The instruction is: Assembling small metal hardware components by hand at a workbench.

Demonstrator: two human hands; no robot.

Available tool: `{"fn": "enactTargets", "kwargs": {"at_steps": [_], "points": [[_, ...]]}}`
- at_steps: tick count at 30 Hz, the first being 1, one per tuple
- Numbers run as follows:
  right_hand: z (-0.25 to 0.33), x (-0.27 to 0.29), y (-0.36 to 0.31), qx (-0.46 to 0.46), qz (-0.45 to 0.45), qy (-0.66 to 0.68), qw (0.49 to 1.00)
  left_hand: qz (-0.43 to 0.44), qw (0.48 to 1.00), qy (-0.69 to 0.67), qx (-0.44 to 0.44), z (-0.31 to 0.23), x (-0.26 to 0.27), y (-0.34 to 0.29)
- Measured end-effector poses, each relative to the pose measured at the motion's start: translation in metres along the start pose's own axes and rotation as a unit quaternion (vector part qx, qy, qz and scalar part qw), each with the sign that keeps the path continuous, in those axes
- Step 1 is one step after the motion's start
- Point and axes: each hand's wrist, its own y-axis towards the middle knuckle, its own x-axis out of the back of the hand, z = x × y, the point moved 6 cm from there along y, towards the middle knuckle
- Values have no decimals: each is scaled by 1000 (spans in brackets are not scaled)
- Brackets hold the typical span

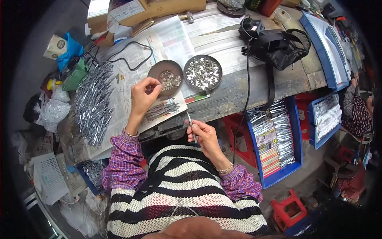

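1. Nearest, the right hand (206, 139) has its grip clamped on a slim metal tool (190, 120), pointing up and away, in front of the surface (229, 97).
2. To its right, below the surface's level, a blue tray (280, 180) bears bundles of silvery slim pieces.
3. A small row of slim metal pieces (163, 109) lies on newspaper (125, 89) near the surface's front edge; a large silvery heap (93, 103) lies further left.
4. The left hand (142, 97) is at a round brown dish (158, 68) of tiny metal parts, its thumb and forefinger close together; I cannot tell whether they pinch one.
5. Just beside that dish, a second dish (217, 84) holds shiny flat bits.
6. Farther back lies a hammer (190, 17).
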Motion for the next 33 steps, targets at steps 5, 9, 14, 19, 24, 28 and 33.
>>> {"fn": "enactTargets", "kwargs": {"at_steps": [5,9,14,19,24,28,33], "points": [[-1,-8,0,3,2,-32,999,-9,996,-83,15,1,7,-10],[-1,-5,0,16,-15,-46,999,17,975,-218,50,3,6,-22],[0,-4,3,25,-30,-55,998,65,939,-323,94,-5,1,-38],[1,-9,7,31,-26,-56,998,75,933,-337,98,0,-1,-49],[1,-12,12,30,-30,-82,996,93,926,-344,125,0,-4,-59],[0,-14,12,29,-39,-85,995,112,928,-321,154,0,-8,-68],[4,-16,10,42,-41,-117,991,147,922,-315,167,-7,-19,-74]]}}
